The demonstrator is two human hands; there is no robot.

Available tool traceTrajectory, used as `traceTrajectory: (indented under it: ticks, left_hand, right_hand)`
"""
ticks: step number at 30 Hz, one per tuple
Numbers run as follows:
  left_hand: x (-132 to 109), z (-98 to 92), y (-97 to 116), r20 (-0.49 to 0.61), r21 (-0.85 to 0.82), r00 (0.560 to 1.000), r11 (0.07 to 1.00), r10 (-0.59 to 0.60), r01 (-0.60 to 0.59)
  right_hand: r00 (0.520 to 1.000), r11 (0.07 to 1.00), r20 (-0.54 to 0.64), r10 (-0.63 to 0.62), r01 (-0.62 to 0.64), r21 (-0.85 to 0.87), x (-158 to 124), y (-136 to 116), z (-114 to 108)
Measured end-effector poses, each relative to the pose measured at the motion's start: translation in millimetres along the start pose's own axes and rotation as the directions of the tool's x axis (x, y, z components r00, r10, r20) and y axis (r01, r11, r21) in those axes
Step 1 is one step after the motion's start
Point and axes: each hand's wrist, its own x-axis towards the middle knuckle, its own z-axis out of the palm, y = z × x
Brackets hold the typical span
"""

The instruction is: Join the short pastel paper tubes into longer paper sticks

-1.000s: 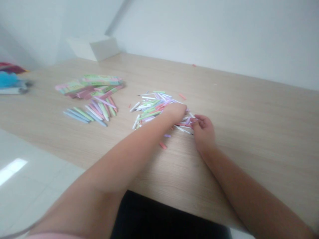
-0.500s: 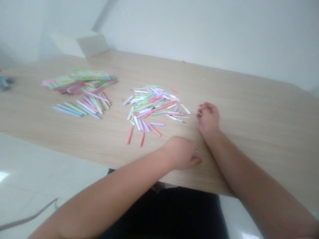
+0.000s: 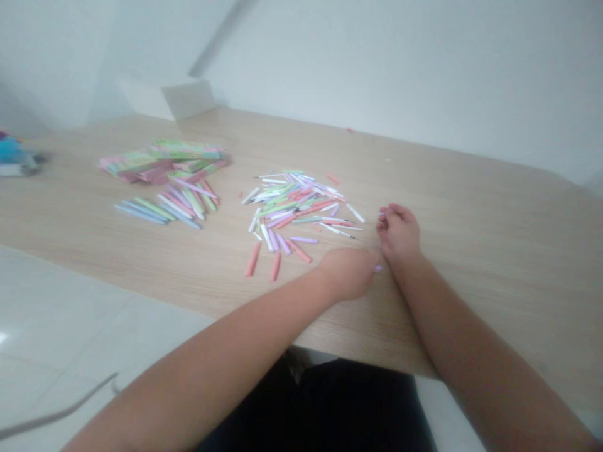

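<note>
A loose heap of pastel pen parts (image 3: 296, 204) in pink, green, lilac and white lies in the middle of the wooden table (image 3: 494, 251). My left hand (image 3: 351, 270) rests on the table just below the heap, fingers curled in, with a small lilac piece showing at its fingertips. My right hand (image 3: 398, 232) sits right beside it at the heap's right edge, fingers curled round something small that I cannot make out. Two pink pieces (image 3: 264, 262) lie apart to the left of my left hand.
A row of assembled pastel pens (image 3: 164, 207) lies to the left, with a stack of flat colourful packets (image 3: 162, 160) behind it. A white box (image 3: 169, 97) stands at the back wall. Blue and white items (image 3: 16, 160) sit at the far left. The table's front edge runs near my forearms.
My left hand drew back from the heap towards the table's front edge, then moved up beside my right hand. The right hand shifted a little right, off the heap.
</note>
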Motion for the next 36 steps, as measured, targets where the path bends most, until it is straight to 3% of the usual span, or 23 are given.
traceTrajectory:
  ticks: [3,7,10,21,27,30,36]
  left_hand:
    - [21,1.7,-14,-0.060,0.031,0.998,0.999,-0.032,0.034]
    - [51,6.7,-21,0.017,0.072,0.998,0.995,0.068,-0.069]
    - [60,9.1,-18,0.058,0.079,0.993,0.991,0.106,-0.110]
    - [45,3.8,-13,0.009,0.201,0.985,0.965,0.170,-0.168]
    - [36,-7.4,-3,0.094,0.220,0.996,0.975,0.009,-0.029]
    - [34,-12.5,-10,0.097,0.238,0.995,0.971,-0.023,-0.001]
    - [31,-14.2,-44,0.076,0.271,0.988,0.956,-0.135,0.110]
  right_hand:
    - [0.998,0.997,-0.038,0.045,-0.042,0.072,11,-5,-6]
    - [0.992,0.981,-0.056,0.111,-0.101,0.166,32,-15,-20]
    - [0.987,0.970,-0.058,0.151,-0.136,0.204,41,-18,-26]
    - [0.996,0.987,-0.008,0.094,-0.093,0.128,34,-8,-20]
    - [0.998,0.994,0.023,0.057,-0.059,0.093,26,-9,-15]
    - [0.999,0.997,0.019,0.046,-0.047,0.069,24,-8,-14]
    - [0.999,1.000,0.035,-0.005,0.005,0.003,22,-3,-10]
